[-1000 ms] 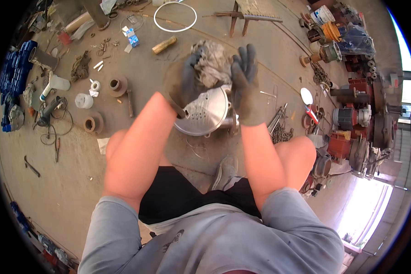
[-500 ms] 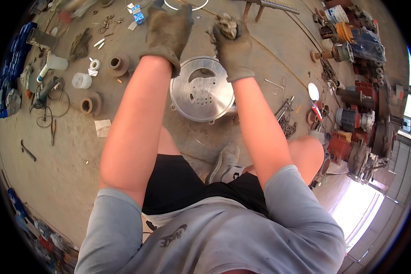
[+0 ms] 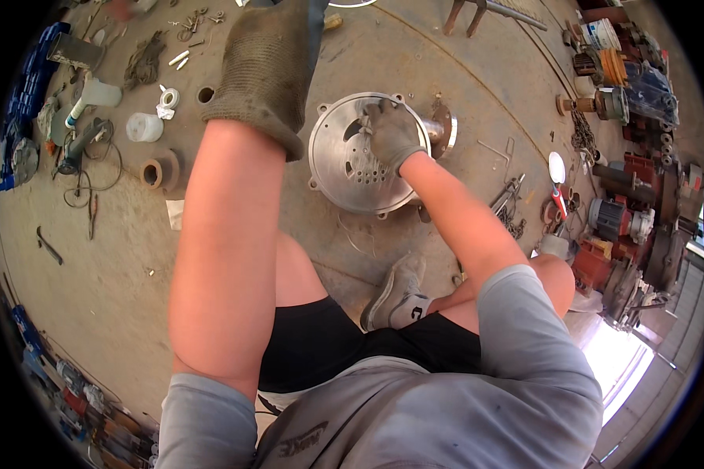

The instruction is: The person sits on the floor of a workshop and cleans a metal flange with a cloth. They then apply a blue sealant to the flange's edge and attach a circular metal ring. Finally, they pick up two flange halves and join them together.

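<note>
A round, shiny metal plate (image 3: 340,184) with a curved slot and several small holes lies on a flanged pump casing on the floor in front of me. My right hand (image 3: 393,133), in a dirty work glove, rests on its upper right part beside the slot. The fingers are bent down toward the metal, and whatever they hold is hidden beneath the glove. My left hand (image 3: 270,59), gloved too, is raised high at the upper left of the plate. Its fingers run out of the picture at the top edge. A rusty pipe flange (image 3: 444,131) sticks out behind the plate.
Left on the floor lie a rusty ring-shaped part (image 3: 159,173), a white tub (image 3: 144,127), a tape roll (image 3: 168,98) and an angle grinder (image 3: 77,148) with its cord. Motors and pumps (image 3: 614,215) line the right side. A metal stand (image 3: 485,12) is at the far side.
My right hand, which held a crumpled, pale rag-like bundle beyond the plate, has come down onto the plate. My left hand has shifted left and up, partly leaving the picture.
</note>
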Demonstrator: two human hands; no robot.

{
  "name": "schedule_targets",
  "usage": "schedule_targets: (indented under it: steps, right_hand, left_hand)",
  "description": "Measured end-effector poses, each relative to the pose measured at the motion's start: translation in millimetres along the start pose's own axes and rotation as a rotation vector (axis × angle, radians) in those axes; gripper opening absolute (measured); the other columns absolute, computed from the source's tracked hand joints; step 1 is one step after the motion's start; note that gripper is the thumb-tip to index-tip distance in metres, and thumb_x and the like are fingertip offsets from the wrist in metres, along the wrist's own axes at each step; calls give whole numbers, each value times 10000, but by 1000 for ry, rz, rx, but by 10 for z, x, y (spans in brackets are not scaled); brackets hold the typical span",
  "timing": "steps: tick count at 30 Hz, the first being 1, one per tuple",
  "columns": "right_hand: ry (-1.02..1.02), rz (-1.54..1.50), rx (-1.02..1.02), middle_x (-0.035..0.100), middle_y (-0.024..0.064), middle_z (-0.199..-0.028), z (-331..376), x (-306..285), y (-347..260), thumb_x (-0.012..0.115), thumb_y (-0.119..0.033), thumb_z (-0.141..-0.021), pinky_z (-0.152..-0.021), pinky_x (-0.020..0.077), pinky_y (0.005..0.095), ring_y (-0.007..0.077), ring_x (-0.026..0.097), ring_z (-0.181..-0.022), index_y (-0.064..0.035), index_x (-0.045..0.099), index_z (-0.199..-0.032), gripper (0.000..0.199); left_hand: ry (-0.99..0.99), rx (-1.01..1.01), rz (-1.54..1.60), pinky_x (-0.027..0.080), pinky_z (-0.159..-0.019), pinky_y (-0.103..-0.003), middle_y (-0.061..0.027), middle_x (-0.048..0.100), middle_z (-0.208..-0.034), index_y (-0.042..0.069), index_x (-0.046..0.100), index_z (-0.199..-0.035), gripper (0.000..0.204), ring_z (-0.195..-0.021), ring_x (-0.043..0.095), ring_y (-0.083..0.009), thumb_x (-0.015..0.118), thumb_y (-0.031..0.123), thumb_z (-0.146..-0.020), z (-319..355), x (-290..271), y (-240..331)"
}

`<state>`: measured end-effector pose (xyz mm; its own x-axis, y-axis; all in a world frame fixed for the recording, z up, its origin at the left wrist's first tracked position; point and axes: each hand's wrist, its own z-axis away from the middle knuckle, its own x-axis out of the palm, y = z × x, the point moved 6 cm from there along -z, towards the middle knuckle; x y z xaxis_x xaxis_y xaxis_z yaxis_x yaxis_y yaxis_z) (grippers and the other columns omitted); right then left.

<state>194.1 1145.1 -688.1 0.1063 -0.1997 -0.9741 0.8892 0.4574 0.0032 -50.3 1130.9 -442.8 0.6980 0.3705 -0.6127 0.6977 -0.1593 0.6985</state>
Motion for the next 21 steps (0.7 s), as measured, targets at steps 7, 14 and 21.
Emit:
schedule_targets:
  steps: [7, 14, 21]
  right_hand:
    - [-42, 206, -390, 694, 71, -1218, -296, -108, -88, 666, -213, -971, -924, 587, 402, 285, 705, -1116, -226, 744, -1237, 277]
    - [149, 24, -120, 720, 90, -1183, -220, -27, 74, 683, -323, -972, -892, 592, 395, 291, 734, -1067, -184, 761, -1159, 246]
    - [796, -927, 663, 658, 224, -1248, 653, 174, 873, 852, -246, -893, -1077, 485, 489, 365, 629, -1198, -35, 554, -1382, 610]
  left_hand:
    - [1, 239, -167, 586, -957, -389, -210, 728, -1245, 3, 672, -1312, 292, -1099, 720, -357, 605, 73, -1036, 27, 112, 145]
    - [-115, -534, 692, 554, -1040, -369, -133, 665, -1360, -17, 614, -1419, 412, -1212, 685, -274, 603, 221, -1083, -20, 450, 165]
    - [-57, -725, 873, 561, -1034, -385, -157, 657, -1378, -5, 612, -1425, 409, -1200, 686, -275, 606, 225, -1087, -24, 455, 158]
